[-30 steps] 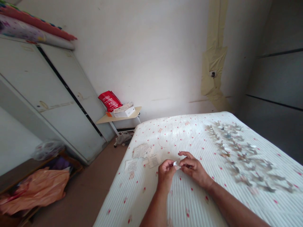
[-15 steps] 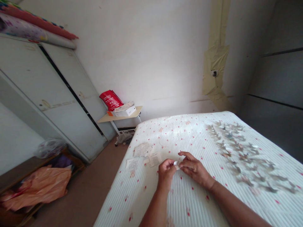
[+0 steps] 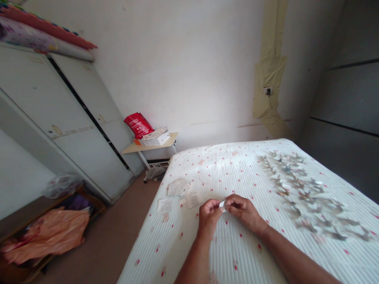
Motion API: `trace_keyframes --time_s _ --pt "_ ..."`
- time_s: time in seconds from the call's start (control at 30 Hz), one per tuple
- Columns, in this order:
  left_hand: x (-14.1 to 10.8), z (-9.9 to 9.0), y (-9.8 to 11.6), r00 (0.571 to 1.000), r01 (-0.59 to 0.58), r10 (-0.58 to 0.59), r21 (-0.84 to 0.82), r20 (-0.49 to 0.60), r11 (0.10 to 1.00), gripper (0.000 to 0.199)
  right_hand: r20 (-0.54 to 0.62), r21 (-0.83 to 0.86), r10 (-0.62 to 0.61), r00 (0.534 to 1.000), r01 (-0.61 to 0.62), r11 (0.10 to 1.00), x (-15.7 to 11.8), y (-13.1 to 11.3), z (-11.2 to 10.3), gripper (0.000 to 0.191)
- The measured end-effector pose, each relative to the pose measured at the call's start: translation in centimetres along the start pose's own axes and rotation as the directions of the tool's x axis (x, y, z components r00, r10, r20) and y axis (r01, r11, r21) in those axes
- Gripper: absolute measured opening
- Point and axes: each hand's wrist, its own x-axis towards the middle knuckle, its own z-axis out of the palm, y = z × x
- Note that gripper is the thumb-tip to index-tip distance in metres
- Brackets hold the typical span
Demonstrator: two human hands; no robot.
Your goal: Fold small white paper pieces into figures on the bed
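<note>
A small folded piece of paper (image 3: 222, 205) is pinched between both hands above the bed. My left hand (image 3: 209, 215) grips its left side between thumb and fingers. On its right side, my right hand (image 3: 241, 211) has its fingers closed on the same paper. Printed paper pieces (image 3: 194, 199) lie on the bed to the left of my left hand, some overlapping. Several small folded paper figures (image 3: 304, 193) stand in rows on the right part of the bed; their details are blurred.
The bed (image 3: 225, 165) has a white quilted cover with red dots. Behind its left corner a small table (image 3: 130, 148) bears a red bag (image 3: 138, 125) and a white box (image 3: 161, 139). A wardrobe (image 3: 77, 118) stands at the left, beside an orange bag (image 3: 56, 232).
The raised fingers of my right hand have come down and closed around the paper. The paper and my left hand have shifted slightly to the right.
</note>
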Motion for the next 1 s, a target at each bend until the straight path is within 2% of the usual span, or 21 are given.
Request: trace_keyframes --time_s 0.13,0.37,1.0 --pt "-0.05 0.03 0.01 1.000 0.003 -0.003 -0.005 0.010 1.000 0.013 -0.016 0.063 0.119 0.993 -0.118 0.991 -0.13 0.03 0.25 0.016" --pt "-0.06 0.01 0.08 0.999 0.021 -0.020 -0.022 0.027 1.000 0.015 -0.044 0.099 0.169 0.985 -0.164 0.982 -0.05 -0.33 0.38 0.019" --pt "-0.19 0.21 0.40 0.999 0.010 -0.012 0.052 0.047 0.999 0.016 -0.057 0.090 0.164 0.985 -0.158 0.983 -0.04 -0.48 0.13 0.024"
